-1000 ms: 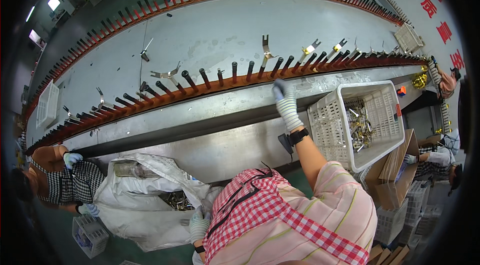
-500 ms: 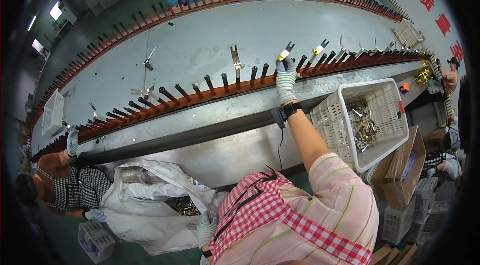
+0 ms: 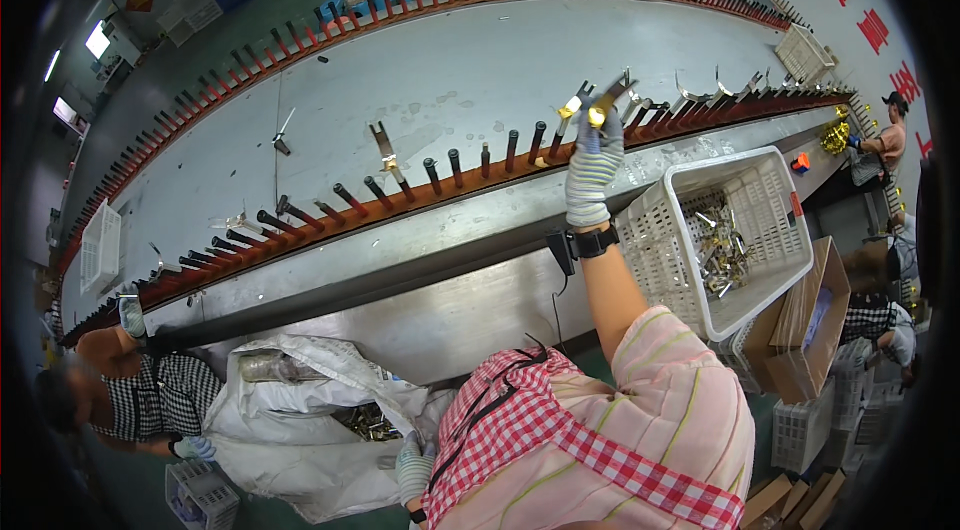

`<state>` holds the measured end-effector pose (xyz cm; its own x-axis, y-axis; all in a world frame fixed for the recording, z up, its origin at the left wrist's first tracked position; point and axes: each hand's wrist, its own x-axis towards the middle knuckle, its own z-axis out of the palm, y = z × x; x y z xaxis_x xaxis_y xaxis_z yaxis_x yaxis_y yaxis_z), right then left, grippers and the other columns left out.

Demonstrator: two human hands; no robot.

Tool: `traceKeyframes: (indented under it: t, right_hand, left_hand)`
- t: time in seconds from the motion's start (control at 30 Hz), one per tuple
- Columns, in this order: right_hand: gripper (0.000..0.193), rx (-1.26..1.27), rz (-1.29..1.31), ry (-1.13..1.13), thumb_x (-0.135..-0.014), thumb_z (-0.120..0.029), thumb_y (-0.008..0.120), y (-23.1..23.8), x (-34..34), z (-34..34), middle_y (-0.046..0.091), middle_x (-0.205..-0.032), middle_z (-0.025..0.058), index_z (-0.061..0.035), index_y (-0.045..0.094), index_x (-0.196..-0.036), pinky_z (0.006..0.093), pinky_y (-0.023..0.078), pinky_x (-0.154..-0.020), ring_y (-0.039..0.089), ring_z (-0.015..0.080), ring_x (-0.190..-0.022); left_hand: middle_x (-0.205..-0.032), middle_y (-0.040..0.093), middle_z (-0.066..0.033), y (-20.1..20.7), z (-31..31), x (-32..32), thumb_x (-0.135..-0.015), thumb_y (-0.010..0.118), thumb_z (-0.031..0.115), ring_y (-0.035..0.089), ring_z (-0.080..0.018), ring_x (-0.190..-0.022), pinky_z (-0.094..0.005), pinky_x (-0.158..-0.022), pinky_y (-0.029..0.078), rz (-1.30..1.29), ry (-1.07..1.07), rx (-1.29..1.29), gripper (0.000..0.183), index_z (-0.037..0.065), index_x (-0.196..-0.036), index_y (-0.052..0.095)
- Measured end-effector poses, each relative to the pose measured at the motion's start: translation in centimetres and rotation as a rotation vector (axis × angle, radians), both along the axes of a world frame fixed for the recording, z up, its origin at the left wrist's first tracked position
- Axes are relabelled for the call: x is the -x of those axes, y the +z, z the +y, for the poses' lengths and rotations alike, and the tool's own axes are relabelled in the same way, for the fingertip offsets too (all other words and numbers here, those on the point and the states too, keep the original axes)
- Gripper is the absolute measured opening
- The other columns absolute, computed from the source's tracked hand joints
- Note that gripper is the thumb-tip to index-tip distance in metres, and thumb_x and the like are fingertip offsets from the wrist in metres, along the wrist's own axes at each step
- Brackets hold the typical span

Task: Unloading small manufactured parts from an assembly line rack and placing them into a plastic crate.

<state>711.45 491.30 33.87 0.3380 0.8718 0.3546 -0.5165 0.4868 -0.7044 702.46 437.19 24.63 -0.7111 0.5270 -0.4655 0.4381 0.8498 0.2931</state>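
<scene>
My right hand (image 3: 592,175), in a striped glove, is closed on a forked metal piece (image 3: 612,100) with a shiny gold-yellow part, above the row of pegs. Just left of it another forked metal piece (image 3: 573,102) with a yellow part stands on a peg. Further left a forked piece (image 3: 384,148) leans on its peg. My left hand (image 3: 414,470), also gloved, is at the edge of a white woven sack (image 3: 290,440). Its fingers look curled, and what they hold is partly hidden. Small metal parts (image 3: 366,422) lie inside the sack.
A white plastic basket (image 3: 672,260) with loose metal parts stands right of my arm, beside a cardboard box (image 3: 812,320). Upright black-tipped pegs (image 3: 456,168) line the table's (image 3: 330,120) curved edge. A co-worker in a checked apron (image 3: 180,395) works at the left; others are at the right.
The pegs and the forked pieces on them have shifted left. My right hand has moved slightly right, with a forked metal piece in its fingers. My left hand stays by the sack.
</scene>
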Motion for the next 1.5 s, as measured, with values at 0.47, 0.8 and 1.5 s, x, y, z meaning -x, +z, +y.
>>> traceKeyframes:
  t: [0.47,0.8,1.5]
  right_hand:
    - [0.027,0.221,-0.196,-0.091,-0.082,-0.005,0.054,-10.2,-7.2,13.4,0.059,-0.097,0.0065,0.0042,0.053,-0.107,0.0242,0.042,-0.076,0.053,0.0139,-0.083]
    - [0.02,0.276,-0.158,0.134,-0.077,-0.001,0.059,-9.9,-8.6,18.1,0.058,-0.085,0.0027,0.0009,0.056,-0.096,0.0235,0.042,-0.065,0.049,0.0091,-0.076]
    - [0.022,0.33,-0.199,-0.324,-0.082,-0.009,0.058,-10.1,-28.3,32.0,0.061,-0.091,0.0054,0.0014,0.055,-0.101,0.025,0.041,-0.071,0.051,0.0127,-0.076]
  left_hand:
    - [-0.088,0.059,-0.0241,1.5,7.0,-6.6,-0.079,0.054,0.03,0.058,-0.0378,-0.079,-0.0424,-0.07,0.046,0.021,-0.066,0.012,0.043,-0.003,-0.106,0.053]
    - [-0.092,0.058,-0.0246,1.1,10.8,-11.4,-0.078,0.056,0.029,0.056,-0.0387,-0.085,-0.0418,-0.073,0.045,0.003,-0.038,0.04,0.042,-0.003,-0.105,0.052]
    - [-0.103,0.056,-0.0238,-1.7,19.8,-22.5,-0.077,0.056,0.028,0.054,-0.0382,-0.093,-0.0406,-0.079,0.044,-0.067,0.057,0.021,0.044,-0.002,-0.109,0.052]
